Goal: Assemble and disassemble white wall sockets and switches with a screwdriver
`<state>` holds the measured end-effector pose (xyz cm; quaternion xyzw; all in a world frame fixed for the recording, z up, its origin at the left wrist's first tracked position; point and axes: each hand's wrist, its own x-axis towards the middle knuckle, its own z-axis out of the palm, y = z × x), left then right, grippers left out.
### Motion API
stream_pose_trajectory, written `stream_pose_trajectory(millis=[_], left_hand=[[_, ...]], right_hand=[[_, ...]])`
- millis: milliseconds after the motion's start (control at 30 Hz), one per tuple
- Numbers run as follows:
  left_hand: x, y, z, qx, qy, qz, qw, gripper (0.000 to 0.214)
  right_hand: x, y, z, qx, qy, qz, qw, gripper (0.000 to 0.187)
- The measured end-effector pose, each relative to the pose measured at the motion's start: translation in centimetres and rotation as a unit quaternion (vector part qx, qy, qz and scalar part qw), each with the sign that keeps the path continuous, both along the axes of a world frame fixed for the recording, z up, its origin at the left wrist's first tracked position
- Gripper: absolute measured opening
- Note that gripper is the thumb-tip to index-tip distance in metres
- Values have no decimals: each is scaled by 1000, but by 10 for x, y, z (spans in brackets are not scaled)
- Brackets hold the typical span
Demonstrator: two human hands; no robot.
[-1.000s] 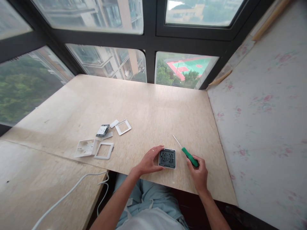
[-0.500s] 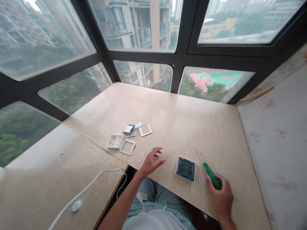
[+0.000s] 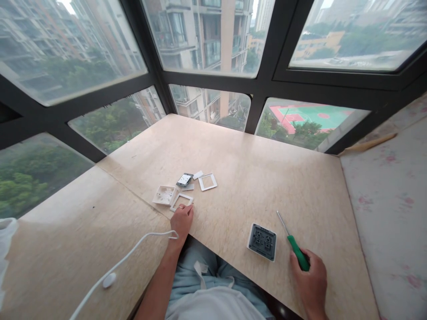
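In my right hand is a screwdriver with a green handle, its metal shaft pointing away from me and to the left. Just left of it on the table lies a square switch with a dark grey inner face and a white rim. My left hand is at the near edge of a white square frame, fingers closed together on its right corner. Behind that frame sit a white back box and a grey-and-white switch module. A second white frame lies farther right.
Small flat white plates lie by the module. A white cable runs across the left table section, past a round white piece. Windows border the table at the back, a papered wall at right.
My left hand has moved left and away from me, from the bare tabletop to the near white frame, and its fingers have closed. My right hand still holds the screwdriver. The view has shifted slightly.
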<state>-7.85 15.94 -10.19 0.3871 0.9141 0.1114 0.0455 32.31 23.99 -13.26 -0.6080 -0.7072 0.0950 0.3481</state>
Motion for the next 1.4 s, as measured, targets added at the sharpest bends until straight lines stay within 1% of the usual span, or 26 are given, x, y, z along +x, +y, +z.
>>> stream_pose_trajectory(millis=[100, 267, 367, 533, 700, 767, 900, 1067, 1167, 1267, 1333, 1400], left_hand=[[2, 3, 0, -1, 2, -2, 1000, 21], [-1, 4, 1, 3, -49, 14, 999, 18], [0, 2, 2, -10, -71, -8, 997, 16], [5, -3, 3, -26, -90, -66, 993, 18], [7, -4, 2, -14, -72, -84, 994, 21], [8, -3, 1, -8, -60, -80, 995, 23], [10, -4, 3, -26, -39, -63, 997, 14], [18, -7, 3, -31, -2, -53, 998, 16], [22, -10, 0, -5, 5, -50, 999, 15], [24, -13, -4, 44, -11, -65, 997, 14], [27, -15, -4, 88, -49, -83, 991, 12], [33, -14, -2, 142, -110, -104, 978, 9]], right_hand=[[2, 1, -3, -2, -3, 0, 1000, 48], [3, 3, -5, -18, -1, -7, 1000, 45], [3, 3, -4, -25, 4, -9, 1000, 44], [4, 3, -4, -28, 8, -15, 999, 41], [5, 3, -5, -26, 9, -10, 1000, 39], [6, 3, -5, -22, 11, -8, 1000, 39], [7, 3, -6, -16, 16, -3, 1000, 37], [7, 3, -8, -22, 23, -3, 999, 35], [8, 3, -10, -22, 26, 1, 999, 35], [8, 3, -10, -28, 31, 1, 999, 34], [8, 3, -10, -29, 33, 1, 999, 33], [8, 3, -9, -28, 35, 0, 999, 32]])
